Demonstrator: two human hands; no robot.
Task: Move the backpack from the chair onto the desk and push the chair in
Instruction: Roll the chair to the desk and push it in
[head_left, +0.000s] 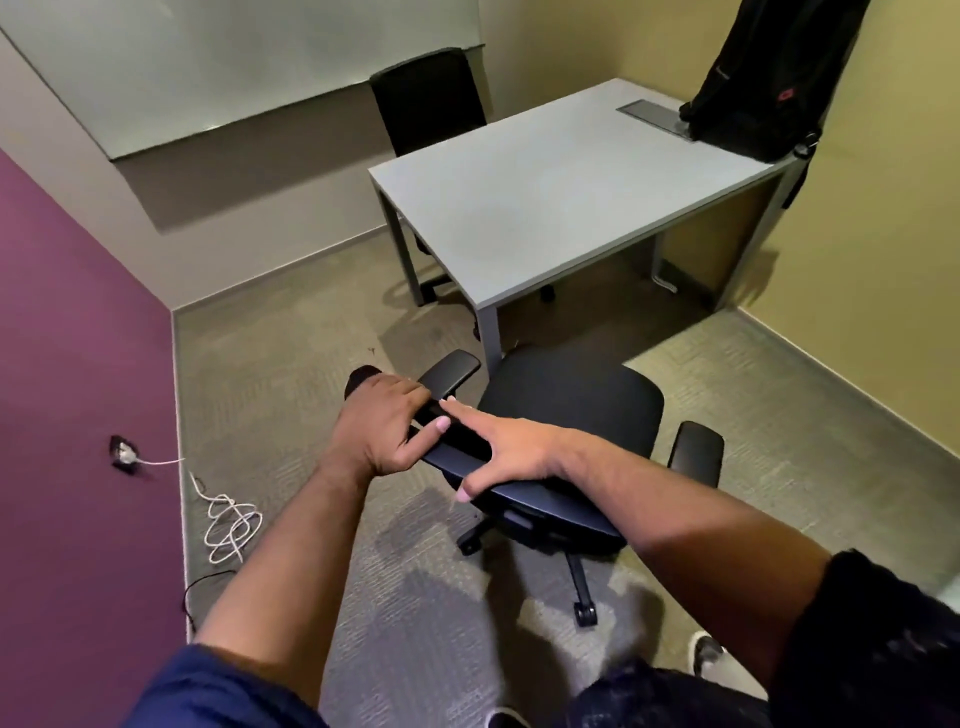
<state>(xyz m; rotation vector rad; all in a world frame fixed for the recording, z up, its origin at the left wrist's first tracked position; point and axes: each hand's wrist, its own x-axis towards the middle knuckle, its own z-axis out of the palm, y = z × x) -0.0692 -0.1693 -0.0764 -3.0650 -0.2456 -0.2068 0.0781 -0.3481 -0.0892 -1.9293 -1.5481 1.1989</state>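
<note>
Head cam view: black backpack (758, 78) is already up on the grey desk (545, 208), standing at the far right corner against the yellow wall, partly over the cable hatch (655, 118), with a strap hanging off the desk edge. So that half looks done to me.

What's left is the black office chair (566, 415). It sits empty, just in front of the desk's near side and off toward its near-left leg (488, 332), not tucked in yet. Both hands are on the top edge of the backrest. The left hand (382, 428) is curled around it, fingers wrapped over, thumb underneath. The right hand (506, 449) is flatter, fingers spread and draped over the rim, more resting than clamping.

Stuff that could go sideways from here, imo:
- both hands are bunched at the left end of the backrest, so a shove could swivel the seat instead of rolling it straight
- left armrest (449, 371) looks lined up close to that desk leg, could clip it
- can't tell if the armrests clear the underside of the desktop
- a hard bump might tip the upright backpack

White cable (228, 525) is coiled on the carpet to the left, well apart from the casters, probably fine.
</note>
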